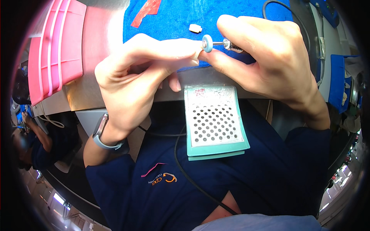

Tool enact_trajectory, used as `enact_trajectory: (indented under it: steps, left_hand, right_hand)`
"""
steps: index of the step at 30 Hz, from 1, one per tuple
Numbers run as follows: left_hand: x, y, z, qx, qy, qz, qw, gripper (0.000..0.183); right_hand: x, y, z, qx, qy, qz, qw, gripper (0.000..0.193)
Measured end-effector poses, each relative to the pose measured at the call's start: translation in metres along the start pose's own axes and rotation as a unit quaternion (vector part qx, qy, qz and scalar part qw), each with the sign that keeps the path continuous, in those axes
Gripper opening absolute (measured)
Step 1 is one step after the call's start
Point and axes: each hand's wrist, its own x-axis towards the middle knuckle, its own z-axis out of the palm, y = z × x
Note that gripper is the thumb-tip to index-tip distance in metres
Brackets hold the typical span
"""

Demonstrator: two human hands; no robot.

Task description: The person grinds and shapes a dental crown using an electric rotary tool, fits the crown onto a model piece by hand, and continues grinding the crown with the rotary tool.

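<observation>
My left hand point(131, 73) is closed in a pinch, thumb and fingertips meeting beside the grinding wheel. Whatever sits between those fingertips is mostly hidden; only a pale edge shows. In my right hand point(273, 54) is a rotary handpiece point(234, 47), its metal shank pointing left. A light blue disc-shaped grinding wheel point(207, 43) on the shank reaches my left fingertips. The right fingers steady themselves close to the left ones. Just beyond, a small cream-coloured, tooth-like block point(195, 28) lies on the blue towel point(173, 23).
Below my hands, at the bench edge, is a green-framed perforated suction grille point(216, 123). A red strip point(146, 11) lies on the towel. At left stands a pink ribbed plastic guard point(58, 50). A black cable point(287, 7) curves at the upper right. Another person's arm point(42, 134) shows far left.
</observation>
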Motion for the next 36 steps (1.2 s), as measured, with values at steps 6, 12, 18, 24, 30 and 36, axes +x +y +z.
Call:
enact_trajectory:
  steps: [6,12,18,24,30,36]
  left_hand:
    - [-0.0001,0.0003,0.0007,0.003,0.006,-0.001,1.0,0.008]
    - [-0.0006,0.0003,0.0011,-0.005,0.012,-0.004,1.0,0.008]
    - [-0.0014,0.0001,-0.0006,-0.001,0.006,0.005,1.0,0.009]
    - [-0.0016,-0.0008,-0.0012,-0.003,0.002,-0.003,1.0,0.009]
    - [-0.0017,0.001,-0.0005,-0.006,0.01,-0.019,1.0,0.009]
    - [-0.0026,-0.0001,-0.0018,-0.005,0.003,-0.012,1.0,0.009]
  right_hand:
    - [-0.0008,-0.0008,0.0008,0.007,0.007,0.009,1.0,0.029]
    - [-0.0011,-0.0019,0.0012,0.002,-0.011,0.019,1.0,0.03]
    - [-0.0004,-0.0046,-0.0018,-0.01,-0.025,0.016,1.0,0.03]
    - [-0.0022,-0.0035,-0.0002,0.001,-0.015,0.013,1.0,0.029]
    - [-0.0027,-0.0044,-0.0011,0.001,-0.011,0.016,1.0,0.029]
    - [-0.0032,-0.0029,-0.0005,-0.007,-0.018,0.013,1.0,0.029]
